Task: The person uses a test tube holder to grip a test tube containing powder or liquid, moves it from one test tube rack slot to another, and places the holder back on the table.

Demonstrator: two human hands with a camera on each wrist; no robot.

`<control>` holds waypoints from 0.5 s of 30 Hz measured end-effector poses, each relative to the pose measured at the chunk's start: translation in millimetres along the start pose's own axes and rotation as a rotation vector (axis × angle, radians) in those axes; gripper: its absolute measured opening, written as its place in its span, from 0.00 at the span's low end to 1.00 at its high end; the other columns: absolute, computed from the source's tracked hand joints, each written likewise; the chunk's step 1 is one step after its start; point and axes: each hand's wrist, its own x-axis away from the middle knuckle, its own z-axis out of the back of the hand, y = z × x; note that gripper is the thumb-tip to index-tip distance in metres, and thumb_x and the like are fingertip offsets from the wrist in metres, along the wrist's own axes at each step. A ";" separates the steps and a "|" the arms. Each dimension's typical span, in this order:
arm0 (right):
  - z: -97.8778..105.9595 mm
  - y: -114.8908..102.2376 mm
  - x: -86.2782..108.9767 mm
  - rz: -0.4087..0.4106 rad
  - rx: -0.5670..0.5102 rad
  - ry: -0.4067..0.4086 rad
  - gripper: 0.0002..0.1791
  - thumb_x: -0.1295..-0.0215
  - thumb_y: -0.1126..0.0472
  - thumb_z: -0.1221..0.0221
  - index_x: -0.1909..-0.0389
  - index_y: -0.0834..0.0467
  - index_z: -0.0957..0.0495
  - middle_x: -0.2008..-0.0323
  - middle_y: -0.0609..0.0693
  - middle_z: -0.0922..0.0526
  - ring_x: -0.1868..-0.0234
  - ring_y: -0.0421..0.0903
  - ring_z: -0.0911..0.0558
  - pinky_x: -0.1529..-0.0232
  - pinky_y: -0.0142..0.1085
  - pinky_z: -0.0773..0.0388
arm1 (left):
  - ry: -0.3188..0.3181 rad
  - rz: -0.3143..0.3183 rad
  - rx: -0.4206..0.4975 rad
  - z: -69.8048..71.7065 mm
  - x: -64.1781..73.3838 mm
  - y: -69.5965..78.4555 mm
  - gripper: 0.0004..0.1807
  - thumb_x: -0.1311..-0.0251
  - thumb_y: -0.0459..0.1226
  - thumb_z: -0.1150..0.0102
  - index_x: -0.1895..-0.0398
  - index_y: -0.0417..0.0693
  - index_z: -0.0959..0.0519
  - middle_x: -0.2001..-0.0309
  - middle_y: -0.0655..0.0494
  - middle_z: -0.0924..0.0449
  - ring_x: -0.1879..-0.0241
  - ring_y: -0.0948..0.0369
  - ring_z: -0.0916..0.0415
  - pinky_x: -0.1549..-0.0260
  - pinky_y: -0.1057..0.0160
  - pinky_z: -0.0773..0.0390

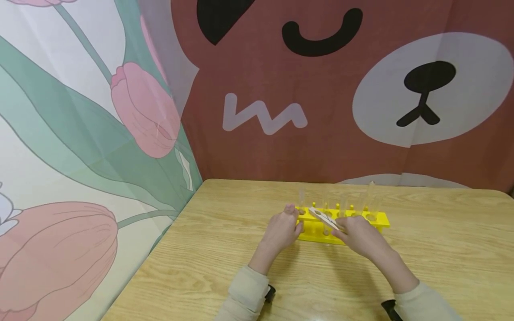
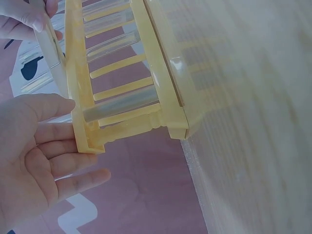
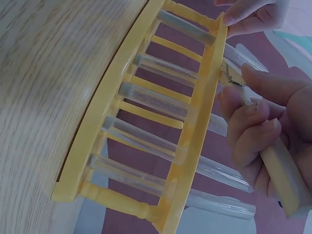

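A yellow test tube rack (image 1: 321, 238) stands upright on the table, with several clear test tubes (image 3: 146, 100) in its holes. My left hand (image 1: 281, 228) grips the left end of the rack's top plate; in the left wrist view the thumb and fingers (image 2: 80, 183) lie about its corner. My right hand (image 1: 359, 234) holds a wooden test tube clamp (image 1: 321, 218) with a metal spring, slanting above the top plate. The clamp's far end points left, near the leftmost tube (image 1: 302, 196). Whether the clamp touches a tube, I cannot tell.
The rack sits on a wood-grain table (image 1: 209, 249), toward its far side. Behind the table hangs a brown bear-print cloth (image 1: 257, 151), and a tulip-print cloth (image 1: 80, 147) hangs at the left. Short yellow pegs (image 1: 351, 207) rise along the rack's back.
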 end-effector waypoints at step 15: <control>-3.4 -0.8 -2.0 0.030 -0.011 0.010 0.14 0.44 0.59 0.41 0.85 0.55 0.32 0.89 0.44 0.42 0.88 0.38 0.43 0.86 0.29 0.43 | -0.024 0.018 0.008 0.2 0.3 -0.2 0.10 0.44 0.41 0.45 0.68 0.43 0.22 0.70 0.58 0.32 0.88 0.68 0.44 0.89 0.75 0.42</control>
